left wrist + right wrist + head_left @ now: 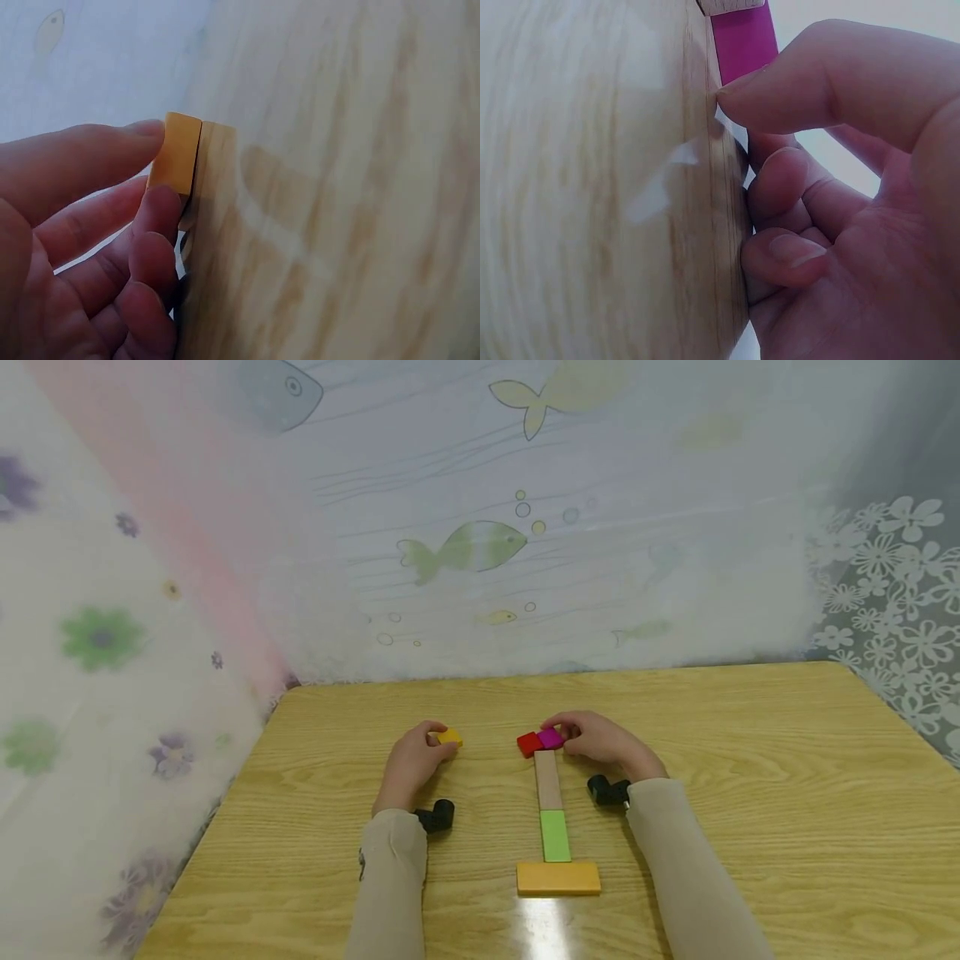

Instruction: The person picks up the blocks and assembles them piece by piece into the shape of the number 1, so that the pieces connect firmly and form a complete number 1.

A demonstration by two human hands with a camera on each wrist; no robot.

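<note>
My left hand (414, 762) pinches a small yellow block (451, 737) between thumb and fingers. In the left wrist view the block (177, 154) is close at the tabletop. My right hand (600, 739) grips a magenta block (551, 739) at its right end, thumb on the near side and index finger on the far side. A red block (529, 744) lies directly left of the magenta one. Below these two, a plain wooden block (548, 781) runs toward me, followed by a light green block (555, 836). An orange block (558, 878) lies crosswise at the near end.
The blocks lie on a wood-grain table (787, 827). Behind it hangs a pale curtain with fish (487, 547), and flowered cloth covers the left side. A black wrist device (442, 816) is beside the left wrist, another black device (606, 790) beside the right.
</note>
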